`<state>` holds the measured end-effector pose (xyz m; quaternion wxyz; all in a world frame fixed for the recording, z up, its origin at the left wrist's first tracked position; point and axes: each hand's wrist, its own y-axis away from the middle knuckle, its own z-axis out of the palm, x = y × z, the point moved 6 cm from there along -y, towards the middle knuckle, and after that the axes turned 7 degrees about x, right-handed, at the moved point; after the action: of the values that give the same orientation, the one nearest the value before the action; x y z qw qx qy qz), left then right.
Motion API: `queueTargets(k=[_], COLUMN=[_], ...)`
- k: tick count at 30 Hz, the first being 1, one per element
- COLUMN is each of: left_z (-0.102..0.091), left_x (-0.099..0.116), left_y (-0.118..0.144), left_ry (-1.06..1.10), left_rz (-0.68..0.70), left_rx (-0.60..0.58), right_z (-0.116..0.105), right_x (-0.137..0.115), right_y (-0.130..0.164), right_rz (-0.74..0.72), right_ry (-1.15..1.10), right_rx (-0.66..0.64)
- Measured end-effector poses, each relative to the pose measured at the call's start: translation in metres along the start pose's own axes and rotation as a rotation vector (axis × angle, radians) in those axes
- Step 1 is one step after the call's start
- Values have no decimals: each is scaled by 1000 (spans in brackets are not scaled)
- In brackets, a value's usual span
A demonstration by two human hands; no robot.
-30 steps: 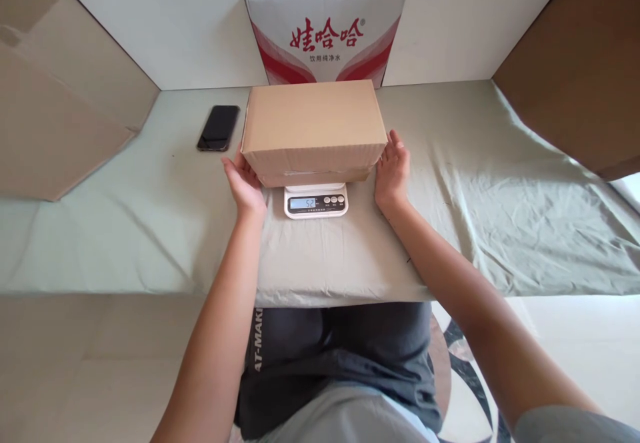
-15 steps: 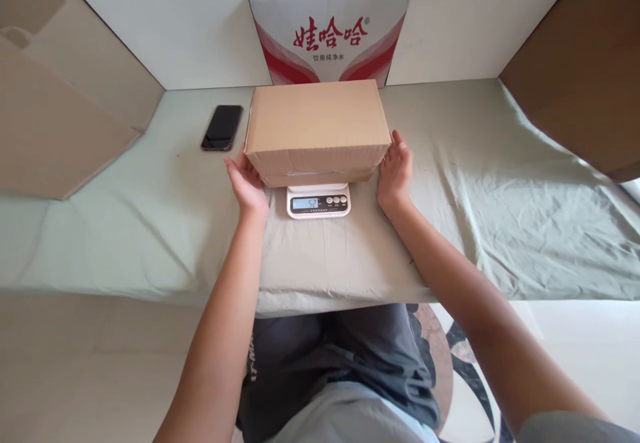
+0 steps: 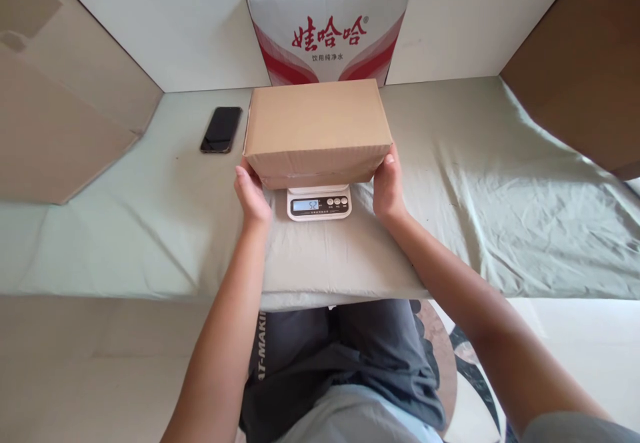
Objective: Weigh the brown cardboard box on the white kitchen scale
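Two bare hands grip one plain brown cardboard box by its ends: the left hand is flat against the left end near the lower front corner, and the right hand is pressed to the right end, fingers curled under the edge. The box sits over a small white digital scale, whose display reads 52; whether the box rests on the platform or is just clear of it cannot be told. No print or label shows on the box.

Behind it stands a white carton with red swooshes, large red Chinese characters and a smaller grey line beneath. A black phone lies screen-up, left of the box and apart from it.

Surface: a table under a wrinkled pale green cloth. White panels back it; brown cardboard sheets lean at both sides. White lettering on the person's dark shorts is only partly legible.
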<state>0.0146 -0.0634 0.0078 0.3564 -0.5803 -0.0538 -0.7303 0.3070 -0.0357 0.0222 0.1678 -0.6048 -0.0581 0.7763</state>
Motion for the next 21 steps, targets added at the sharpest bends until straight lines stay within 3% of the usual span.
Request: queueTargets(k=[8,13,18,21], left_z=[2,1,4,9], left_x=[-4,-6,12,32], left_y=[3,4,3,-12], left_ry=[28,14,36,48], left_rz=[-44,-4,4,7], left_rx=[42,65,16,4], right_z=[13,18,15,18], right_x=[-14,-18,-24,-33], right_y=[10,14,0,-24], right_rz=[-3,-3,-30,-25], right_ry=[-4,51,40,57], right_rx=[-62,-80,-59,-37])
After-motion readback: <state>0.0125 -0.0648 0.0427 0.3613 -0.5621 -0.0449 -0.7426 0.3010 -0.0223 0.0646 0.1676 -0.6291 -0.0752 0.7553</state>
